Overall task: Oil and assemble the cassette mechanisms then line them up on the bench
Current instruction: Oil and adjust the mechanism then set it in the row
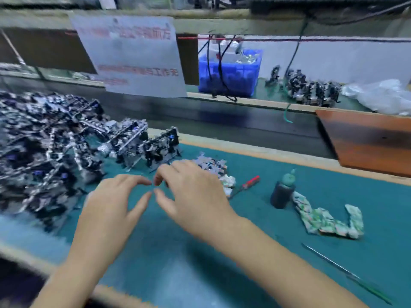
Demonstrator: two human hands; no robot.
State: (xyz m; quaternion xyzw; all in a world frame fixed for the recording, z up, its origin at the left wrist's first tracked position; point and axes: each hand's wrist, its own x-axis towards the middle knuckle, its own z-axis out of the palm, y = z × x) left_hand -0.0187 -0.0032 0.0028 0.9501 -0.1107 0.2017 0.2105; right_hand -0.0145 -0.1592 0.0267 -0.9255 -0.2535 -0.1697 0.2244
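A big heap of metal cassette mechanisms [42, 150] fills the left of the green bench mat [255, 218]. Two mechanisms [146, 145] stand upright at the heap's right edge. One more mechanism [211, 164] lies flat just behind my right hand [191, 192]. My left hand [113, 203] hovers beside it, fingertips almost touching, and both hands hold nothing with fingers spread. A dark oil bottle [283, 190] with a green tip stands to the right. The picture is blurred by motion.
A red-handled screwdriver [246, 185] lies by the flat mechanism. A crumpled green-white cloth [327, 218] sits right of the bottle, a thin metal tool [347, 274] at lower right. Behind are a dark conveyor [222, 118], a blue bin [229, 74], more mechanisms [311, 90] and a brown tray [369, 141].
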